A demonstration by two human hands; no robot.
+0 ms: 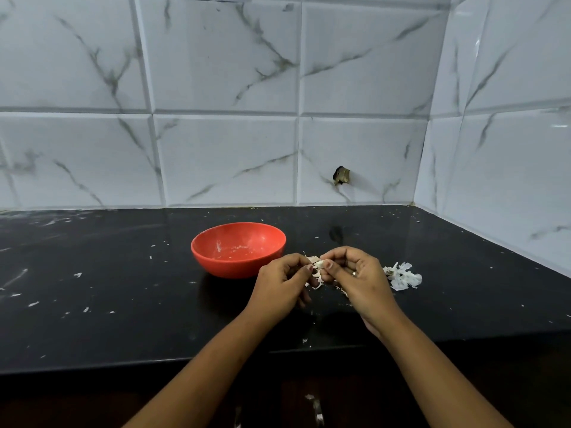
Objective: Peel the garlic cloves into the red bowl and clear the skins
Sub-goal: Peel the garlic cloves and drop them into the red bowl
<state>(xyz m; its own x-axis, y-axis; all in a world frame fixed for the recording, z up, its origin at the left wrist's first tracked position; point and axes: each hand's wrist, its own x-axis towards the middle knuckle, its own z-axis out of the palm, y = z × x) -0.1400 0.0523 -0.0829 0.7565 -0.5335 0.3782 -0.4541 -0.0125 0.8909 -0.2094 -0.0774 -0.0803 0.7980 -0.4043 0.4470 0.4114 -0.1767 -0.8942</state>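
Both hands pinch one garlic clove [318,264] btwn fingertips, left hand [282,284] and right hand [355,273]. Red bowl [238,249] sits just left, nearest left hand; skins [403,276] lie right.

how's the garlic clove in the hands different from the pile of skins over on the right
The garlic clove is pinched between the left hand and right hand; the pile of skins lies loose on the counter, right of the right hand. The garlic clove is a small compact lump; the pile of skins is wider, made of thin ragged flakes. Both are pale white.
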